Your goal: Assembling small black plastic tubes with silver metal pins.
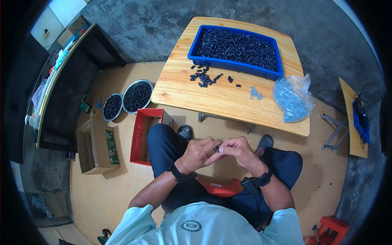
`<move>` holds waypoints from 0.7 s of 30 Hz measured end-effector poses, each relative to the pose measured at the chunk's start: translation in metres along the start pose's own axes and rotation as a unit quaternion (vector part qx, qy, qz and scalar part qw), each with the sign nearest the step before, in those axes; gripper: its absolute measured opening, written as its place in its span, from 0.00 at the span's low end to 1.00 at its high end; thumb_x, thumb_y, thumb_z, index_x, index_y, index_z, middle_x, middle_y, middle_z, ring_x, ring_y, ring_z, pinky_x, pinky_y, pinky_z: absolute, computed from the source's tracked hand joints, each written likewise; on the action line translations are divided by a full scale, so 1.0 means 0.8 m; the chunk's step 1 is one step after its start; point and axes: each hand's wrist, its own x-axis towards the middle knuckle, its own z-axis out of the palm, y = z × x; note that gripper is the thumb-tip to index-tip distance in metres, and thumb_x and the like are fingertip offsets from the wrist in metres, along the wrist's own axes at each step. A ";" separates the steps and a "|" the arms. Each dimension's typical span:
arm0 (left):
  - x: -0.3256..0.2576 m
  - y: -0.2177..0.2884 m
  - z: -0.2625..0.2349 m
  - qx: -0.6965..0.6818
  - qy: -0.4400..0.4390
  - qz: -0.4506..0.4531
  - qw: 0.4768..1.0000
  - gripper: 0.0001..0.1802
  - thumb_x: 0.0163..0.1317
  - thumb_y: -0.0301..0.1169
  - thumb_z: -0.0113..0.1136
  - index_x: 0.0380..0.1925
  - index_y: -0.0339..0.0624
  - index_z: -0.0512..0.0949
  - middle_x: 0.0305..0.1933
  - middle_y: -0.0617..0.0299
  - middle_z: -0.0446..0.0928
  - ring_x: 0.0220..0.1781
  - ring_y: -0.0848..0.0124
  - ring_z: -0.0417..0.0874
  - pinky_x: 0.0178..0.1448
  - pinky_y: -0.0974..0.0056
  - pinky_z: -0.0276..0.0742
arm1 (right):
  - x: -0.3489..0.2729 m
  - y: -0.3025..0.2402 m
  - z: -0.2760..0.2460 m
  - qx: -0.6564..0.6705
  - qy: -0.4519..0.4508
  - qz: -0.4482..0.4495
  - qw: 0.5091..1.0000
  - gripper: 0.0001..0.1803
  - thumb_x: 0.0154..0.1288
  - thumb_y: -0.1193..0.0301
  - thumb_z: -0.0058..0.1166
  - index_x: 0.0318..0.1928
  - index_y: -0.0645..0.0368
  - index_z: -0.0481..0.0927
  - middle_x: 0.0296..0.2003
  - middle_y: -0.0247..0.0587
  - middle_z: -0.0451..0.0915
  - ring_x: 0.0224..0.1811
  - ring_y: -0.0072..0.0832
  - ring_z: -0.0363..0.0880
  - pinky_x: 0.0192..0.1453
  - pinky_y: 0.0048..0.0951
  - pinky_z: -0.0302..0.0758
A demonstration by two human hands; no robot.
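Observation:
My left hand [199, 154] is closed, its thumb and fingers pinching a small black part [217, 149] above my lap. My right hand [241, 153] meets it there in a pinch, fingertips at the same part; whatever else they hold is hidden. On the wooden table [171, 87] ahead, a blue tray [234, 66] is heaped with short black cylindrical parts. Loose black parts [204, 77] lie in front of the tray. Right of them is a little pile of silvery screws [256, 94], beside a clear plastic bag [290, 102] full of similar screws.
Two metal bowls [152, 87] of black pieces stand on the floor at left. Nearer are an open red box [141, 136] and a brown cardboard box [98, 153]. A dark-framed bench [61, 77] runs along the left. A red stool [332, 228] is at lower right.

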 end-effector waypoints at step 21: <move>0.056 0.032 -0.127 0.211 0.091 0.046 0.972 0.20 0.55 0.42 0.74 0.43 0.41 0.84 0.46 0.56 0.82 0.53 0.56 0.83 0.67 0.42 0.70 | 0.003 0.008 0.007 0.013 0.024 0.052 0.998 0.13 0.70 0.70 0.55 0.41 0.68 0.86 0.37 0.42 0.87 0.36 0.25 0.85 0.43 0.27 0.83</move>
